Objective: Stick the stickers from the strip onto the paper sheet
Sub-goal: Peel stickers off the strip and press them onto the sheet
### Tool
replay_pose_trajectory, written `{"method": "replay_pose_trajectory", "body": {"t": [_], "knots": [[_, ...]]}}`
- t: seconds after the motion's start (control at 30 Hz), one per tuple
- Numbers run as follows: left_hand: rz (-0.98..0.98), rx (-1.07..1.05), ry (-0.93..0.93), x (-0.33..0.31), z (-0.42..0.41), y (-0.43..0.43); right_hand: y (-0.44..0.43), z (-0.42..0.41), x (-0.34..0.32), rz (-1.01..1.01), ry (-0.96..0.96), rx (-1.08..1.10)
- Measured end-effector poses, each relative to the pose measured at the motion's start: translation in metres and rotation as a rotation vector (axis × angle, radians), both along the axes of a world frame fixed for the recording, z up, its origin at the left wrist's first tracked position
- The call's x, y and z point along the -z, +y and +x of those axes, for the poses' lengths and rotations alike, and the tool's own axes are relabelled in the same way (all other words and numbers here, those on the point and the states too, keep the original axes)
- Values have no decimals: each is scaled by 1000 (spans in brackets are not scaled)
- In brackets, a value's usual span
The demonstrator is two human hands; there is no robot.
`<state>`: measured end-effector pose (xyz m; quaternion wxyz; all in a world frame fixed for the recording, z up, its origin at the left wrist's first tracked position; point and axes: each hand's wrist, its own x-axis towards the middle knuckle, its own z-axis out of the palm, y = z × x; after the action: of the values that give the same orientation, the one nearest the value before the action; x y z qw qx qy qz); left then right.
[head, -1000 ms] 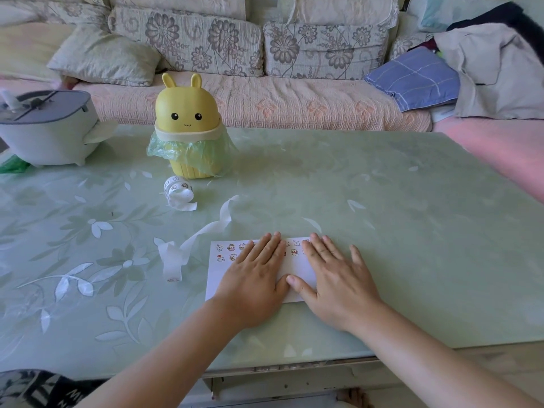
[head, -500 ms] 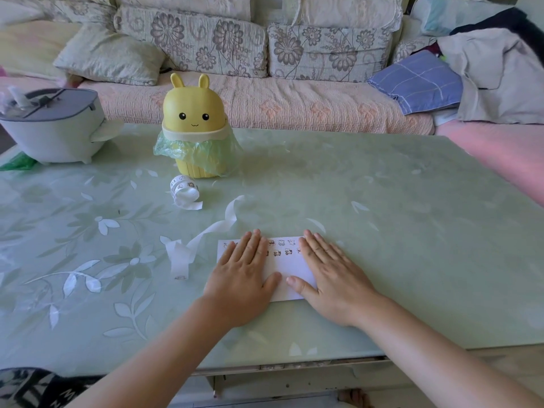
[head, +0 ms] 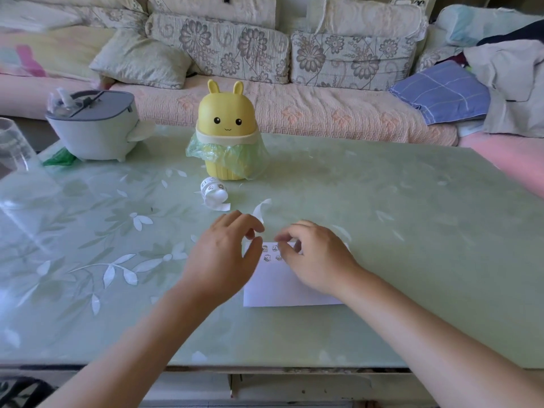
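Note:
The white paper sheet lies flat near the table's front edge, with several small stickers in rows at its top. A loose white sticker strip curls up just behind my left hand. That hand hovers over the sheet's left corner, and its curled fingers and thumb close on the strip's near part. My right hand is raised over the sheet's top right. Its fingertips curl down by the stickers, and whether they pinch anything is hidden. A small roll of stickers lies farther back.
A yellow rabbit-shaped bin with a green bag stands behind the roll. A grey-lidded white appliance sits at the back left and a clear glass at the far left edge. A sofa with cushions runs behind the green floral table.
Both hands have lifted from lying flat on the sheet and curled their fingers. My left hand has moved left to the strip. More of the sheet shows.

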<state>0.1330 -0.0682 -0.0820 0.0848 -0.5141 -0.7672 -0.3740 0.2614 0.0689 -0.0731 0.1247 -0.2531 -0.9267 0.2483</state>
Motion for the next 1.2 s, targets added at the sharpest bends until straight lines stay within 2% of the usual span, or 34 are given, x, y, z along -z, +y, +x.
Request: {"method": "replay_pose_trajectory", "body": {"t": [0.13,0.2,0.3,0.43,0.53,0.77,0.97,1.1,1.2], "knots": [[67,-99,-11,-16,-24,-25,-20,-30,-5,-158,-5,-30],[21,-153,-67,-21,-36,-38,-28,-43,-4,-198,-40,-38],[-160,-236,-215,-23,-50,-57,-39,-59,-2,-232,-107,-36],[-493,-265,-246,-20,-58,-72,-49,-68,0,-298,-170,-63],[-580,-190,-273,-14,-59,-77,-56,-72,4,-344,-168,-88],[-483,-34,-424,-5,-59,-74,-58,-80,-1,-640,-42,-10],[-371,-69,-608,2,-58,-64,-58,-80,-3,-729,-37,-16],[-214,-121,-786,-3,-61,-60,-54,-77,-10,-831,-8,-37],[-64,-137,-916,-11,-63,-58,-50,-74,-15,-781,-67,-125]]}}
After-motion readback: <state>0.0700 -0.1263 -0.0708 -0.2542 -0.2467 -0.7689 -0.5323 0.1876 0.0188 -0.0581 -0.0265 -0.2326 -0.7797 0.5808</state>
